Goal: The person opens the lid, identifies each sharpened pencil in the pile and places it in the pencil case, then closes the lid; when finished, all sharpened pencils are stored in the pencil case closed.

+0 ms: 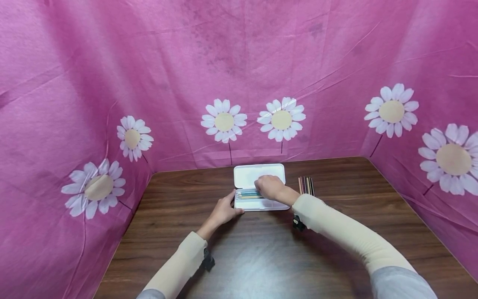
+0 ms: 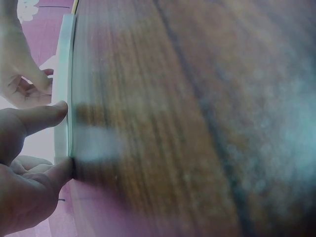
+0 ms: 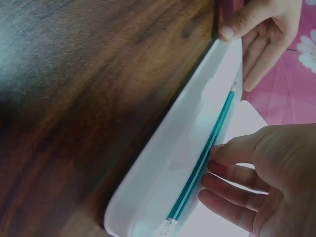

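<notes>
A white pencil case [image 1: 261, 205] lies on the table with its lid [image 1: 257, 176] folded back. Several pencils [image 1: 244, 195], teal and yellowish, lie inside. My left hand [image 1: 223, 211] grips the case's left end, its thumb against the near side wall. Over the case's right part is my right hand [image 1: 271, 187], partly covering the pencils. In the right wrist view, its loosely bent fingers [image 3: 229, 190] lie apart along one side of a teal pencil [image 3: 200, 163]. The thumb tip is beside that pencil too. The fingers' undersides are partly hidden.
Several dark, reddish and yellowish pencils [image 1: 306, 186] lie side by side to the right of the case, behind the right forearm. The brown wooden table [image 1: 254, 253] is bordered by a pink cloth [image 1: 179, 83] with white flowers.
</notes>
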`<action>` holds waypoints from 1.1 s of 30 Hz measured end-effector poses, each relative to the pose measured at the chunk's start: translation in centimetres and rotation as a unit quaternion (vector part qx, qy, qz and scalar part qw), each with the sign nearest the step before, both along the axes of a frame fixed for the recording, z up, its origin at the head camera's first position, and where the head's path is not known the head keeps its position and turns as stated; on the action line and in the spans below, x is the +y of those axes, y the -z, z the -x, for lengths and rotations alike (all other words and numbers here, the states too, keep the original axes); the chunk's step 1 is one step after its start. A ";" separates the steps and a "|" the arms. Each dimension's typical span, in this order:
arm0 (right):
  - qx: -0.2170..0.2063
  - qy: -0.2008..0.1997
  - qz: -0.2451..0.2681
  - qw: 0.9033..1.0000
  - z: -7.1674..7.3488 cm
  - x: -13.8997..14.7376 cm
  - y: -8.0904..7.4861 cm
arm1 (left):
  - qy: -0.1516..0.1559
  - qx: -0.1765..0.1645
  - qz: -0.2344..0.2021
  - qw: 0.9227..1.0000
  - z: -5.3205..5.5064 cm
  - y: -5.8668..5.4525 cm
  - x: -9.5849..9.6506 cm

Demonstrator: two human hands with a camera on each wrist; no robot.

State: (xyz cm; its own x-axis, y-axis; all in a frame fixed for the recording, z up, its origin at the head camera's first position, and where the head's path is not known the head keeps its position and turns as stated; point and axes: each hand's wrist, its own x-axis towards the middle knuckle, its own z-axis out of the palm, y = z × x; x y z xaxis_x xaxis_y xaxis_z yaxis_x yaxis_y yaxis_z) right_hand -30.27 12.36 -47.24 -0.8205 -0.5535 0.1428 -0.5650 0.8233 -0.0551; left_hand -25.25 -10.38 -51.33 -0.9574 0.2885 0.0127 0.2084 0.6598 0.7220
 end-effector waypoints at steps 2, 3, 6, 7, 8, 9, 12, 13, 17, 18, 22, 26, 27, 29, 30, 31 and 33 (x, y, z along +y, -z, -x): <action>0.000 0.001 0.011 1.000 0.3 0.2 -0.4 | 0.000 0.002 0.001 1.000 0.0 0.0 0.0; 0.001 0.003 0.016 1.000 0.5 0.3 -0.7 | 0.000 0.001 0.002 1.000 0.0 0.0 0.0; -0.001 0.011 0.030 0.999 1.3 0.7 -1.9 | -0.001 0.002 0.003 1.000 0.0 0.0 0.0; -0.003 0.015 0.033 0.999 1.6 0.8 -2.3 | -0.001 0.002 0.003 1.000 0.0 0.0 0.0; -0.003 0.017 0.035 0.999 1.9 1.0 -2.7 | -0.002 0.003 0.003 1.000 0.0 0.0 0.0; -0.003 0.019 0.038 0.999 2.2 1.1 -3.1 | -0.002 0.003 0.003 1.000 0.0 0.0 0.0; -0.005 0.024 0.047 0.999 2.8 1.3 -4.2 | -0.002 0.007 0.005 1.000 0.0 0.0 0.0; -0.004 0.028 0.047 0.999 3.0 1.3 -4.4 | -0.002 0.007 0.005 1.000 0.0 -0.1 0.0; 0.001 0.037 0.049 0.998 3.7 1.3 -5.0 | -0.002 0.004 0.005 1.000 -0.1 -0.1 0.1; 0.003 0.040 0.050 0.998 3.8 1.3 -5.0 | -0.002 0.001 0.005 1.000 -0.1 0.0 0.1; 0.012 0.036 0.048 0.998 4.5 1.2 -5.0 | -0.004 -0.005 0.006 1.000 -0.3 -0.1 0.0; -0.010 0.027 0.031 0.999 4.8 0.9 -4.6 | -0.004 -0.003 0.006 1.000 -0.4 -0.2 0.1; -0.022 0.026 0.025 0.999 4.7 0.8 -4.5 | -0.004 -0.002 0.006 1.000 -0.4 -0.2 0.1; -0.049 0.027 0.016 0.998 4.7 0.7 -4.3 | -0.004 -0.002 0.006 1.000 -0.4 -0.2 0.0; -0.055 0.025 0.009 0.998 4.6 0.6 -4.2 | -0.004 -0.002 0.006 1.000 -0.4 -0.2 0.0; -0.060 0.023 0.003 0.998 4.5 0.6 -4.1 | -0.004 -0.002 0.006 1.000 -0.3 -0.2 0.0; -0.057 0.015 -0.003 0.998 4.4 0.5 -3.9 | -0.003 -0.002 0.005 1.000 -0.3 -0.2 0.0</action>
State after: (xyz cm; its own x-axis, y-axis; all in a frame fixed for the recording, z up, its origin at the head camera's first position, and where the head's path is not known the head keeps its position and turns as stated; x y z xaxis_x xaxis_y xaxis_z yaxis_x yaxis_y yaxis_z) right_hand -34.71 12.88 -43.36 -0.8477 -0.5286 0.0445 -0.5300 0.8404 -0.1132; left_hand -24.92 -10.35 -51.12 -0.9592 0.2828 0.0062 0.2015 0.6679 0.7165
